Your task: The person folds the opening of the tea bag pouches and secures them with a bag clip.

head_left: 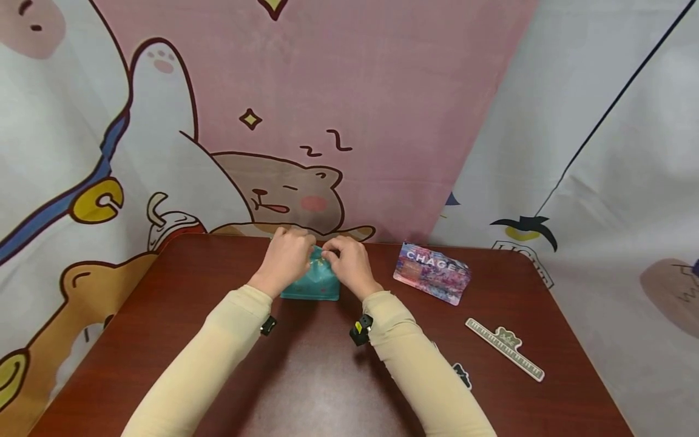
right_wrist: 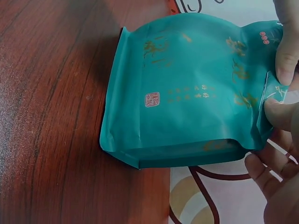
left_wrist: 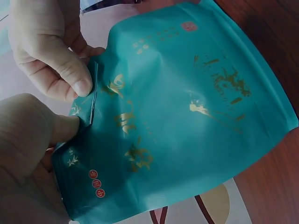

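Note:
A teal bag (head_left: 310, 284) with gold characters and small red stamps stands near the far edge of the table. Its top is creased and partly folded over, as the left wrist view shows. My left hand (head_left: 286, 255) pinches the top edge on the left, with the thumb (left_wrist: 65, 128) pressed on the front. From the right, my right hand (head_left: 352, 262) pinches the same edge, thumb (right_wrist: 280, 112) against the folded flap. The two thumbs are close together. Fingers behind the bag are partly hidden.
A pink and blue packet (head_left: 431, 273) marked CHAGEE lies to the right on the brown table (head_left: 306, 388). Nearer is a long pale sealing clip (head_left: 505, 347). A dark green item (head_left: 462, 375) is partly hidden by my right forearm. A cartoon-printed cloth (head_left: 382, 109) hangs behind.

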`<state>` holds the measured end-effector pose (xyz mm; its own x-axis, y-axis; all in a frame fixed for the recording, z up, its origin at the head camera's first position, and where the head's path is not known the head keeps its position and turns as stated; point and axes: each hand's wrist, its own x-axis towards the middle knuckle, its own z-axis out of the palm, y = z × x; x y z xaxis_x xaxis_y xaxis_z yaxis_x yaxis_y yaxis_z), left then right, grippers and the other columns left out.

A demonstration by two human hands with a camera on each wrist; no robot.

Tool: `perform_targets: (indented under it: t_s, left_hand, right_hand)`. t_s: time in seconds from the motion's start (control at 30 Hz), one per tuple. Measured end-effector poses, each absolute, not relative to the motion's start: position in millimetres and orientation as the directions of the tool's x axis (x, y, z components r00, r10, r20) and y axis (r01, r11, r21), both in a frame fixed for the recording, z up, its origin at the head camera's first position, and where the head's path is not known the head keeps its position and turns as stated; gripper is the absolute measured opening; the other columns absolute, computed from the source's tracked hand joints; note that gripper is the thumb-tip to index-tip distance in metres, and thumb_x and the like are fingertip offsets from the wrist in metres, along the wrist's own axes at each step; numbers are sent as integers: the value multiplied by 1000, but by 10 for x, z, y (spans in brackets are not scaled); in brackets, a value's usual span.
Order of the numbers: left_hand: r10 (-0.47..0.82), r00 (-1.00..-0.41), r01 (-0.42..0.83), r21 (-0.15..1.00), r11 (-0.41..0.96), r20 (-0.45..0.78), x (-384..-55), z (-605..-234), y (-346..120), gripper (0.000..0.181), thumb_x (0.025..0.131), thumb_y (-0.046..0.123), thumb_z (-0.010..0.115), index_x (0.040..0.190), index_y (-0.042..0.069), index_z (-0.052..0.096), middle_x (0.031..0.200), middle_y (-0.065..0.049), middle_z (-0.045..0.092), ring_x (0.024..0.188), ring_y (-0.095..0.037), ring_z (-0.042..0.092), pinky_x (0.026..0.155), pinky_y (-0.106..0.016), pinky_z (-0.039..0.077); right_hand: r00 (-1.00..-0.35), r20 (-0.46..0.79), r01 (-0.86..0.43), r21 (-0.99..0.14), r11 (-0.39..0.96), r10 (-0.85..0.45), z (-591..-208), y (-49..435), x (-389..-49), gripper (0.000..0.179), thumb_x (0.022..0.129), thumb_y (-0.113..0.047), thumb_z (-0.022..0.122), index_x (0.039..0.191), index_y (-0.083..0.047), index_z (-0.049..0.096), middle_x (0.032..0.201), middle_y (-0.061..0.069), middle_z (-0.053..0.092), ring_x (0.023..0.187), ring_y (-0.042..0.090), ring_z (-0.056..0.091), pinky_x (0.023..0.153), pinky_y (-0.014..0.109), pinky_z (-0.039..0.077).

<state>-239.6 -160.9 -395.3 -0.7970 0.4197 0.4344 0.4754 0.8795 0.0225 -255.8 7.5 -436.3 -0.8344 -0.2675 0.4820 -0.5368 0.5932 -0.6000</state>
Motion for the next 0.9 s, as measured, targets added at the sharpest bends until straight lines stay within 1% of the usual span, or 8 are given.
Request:
perform_targets:
  t_s: [0.07, 0.27, 0.47, 0.53, 0.67, 0.7, 0.83, 0.9]
  left_hand:
    - [424, -791, 484, 28, 875, 442, -2400, -3964, -1615, 15, 94, 8, 74, 80, 8, 71, 80, -7, 68, 83, -30, 67, 79, -48, 49]
    - [429, -773, 507, 48, 861, 468, -2402, -3983, -1623, 18, 96, 13, 74, 78, 9, 71, 78, -5, 67, 81, -29, 66, 80, -48, 50]
    - [425, -747, 534, 79, 842, 511, -2399, -3976, -1617, 25, 93, 8, 74, 69, 11, 67, 69, -3, 61, 74, -27, 64, 79, -48, 49]
    - [426, -743, 544, 95, 834, 516, -2400, -3974, -1615, 28, 93, 7, 73, 67, 11, 66, 67, -3, 59, 73, -26, 63, 79, -47, 49]
    - [423, -755, 547, 127, 827, 501, -2404, -3972, -1623, 26, 94, 7, 74, 69, 11, 68, 67, -2, 60, 71, -25, 63, 80, -47, 46]
    - [421, -760, 545, 133, 828, 495, -2406, -3971, -1625, 25, 95, 7, 74, 70, 11, 69, 68, -2, 60, 71, -24, 63, 81, -47, 46]
    - [412, -774, 539, 158, 827, 482, -2412, -3962, -1634, 24, 93, 6, 76, 70, 9, 70, 69, -2, 62, 71, -24, 63, 82, -47, 44]
    - [411, -776, 541, 170, 824, 478, -2417, -3956, -1632, 26, 92, 5, 77, 68, 9, 69, 69, -2, 63, 71, -24, 63, 82, -48, 44]
  right_hand:
    - [-830, 488, -544, -600, 587, -271, -4361, 79, -2558, 5, 91, -10, 79, 93, -6, 79, 92, 5, 75, 87, 25, 69, 77, 41, 56]
    - [-829, 484, -547, -600, 584, -280, -4369, 80, -2564, 4, 91, -8, 78, 93, -5, 79, 92, 6, 75, 89, 26, 68, 78, 41, 56]
    - [-817, 504, -564, -594, 573, -280, -4360, 89, -2561, 5, 89, -7, 81, 91, -3, 79, 91, 6, 76, 87, 26, 69, 76, 39, 55]
    - [-814, 511, -567, -593, 572, -277, -4354, 89, -2562, 3, 88, -5, 81, 89, -4, 79, 89, 6, 76, 86, 26, 69, 75, 39, 55]
    - [-823, 502, -556, -616, 559, -266, -4362, 83, -2565, 1, 89, -5, 80, 89, -5, 79, 88, 6, 75, 85, 25, 67, 75, 39, 55]
    - [-825, 500, -555, -625, 549, -265, -4366, 81, -2564, 1, 90, -5, 79, 89, -6, 79, 88, 6, 75, 85, 25, 67, 75, 40, 55]
    - [-824, 498, -560, -647, 517, -270, -4384, 77, -2563, 5, 93, -10, 77, 91, -5, 79, 89, 6, 75, 86, 25, 68, 91, 43, 54]
    - [-821, 502, -566, -651, 506, -271, -4388, 78, -2563, 6, 94, -9, 77, 90, -5, 79, 89, 6, 75, 86, 25, 68, 92, 44, 54]
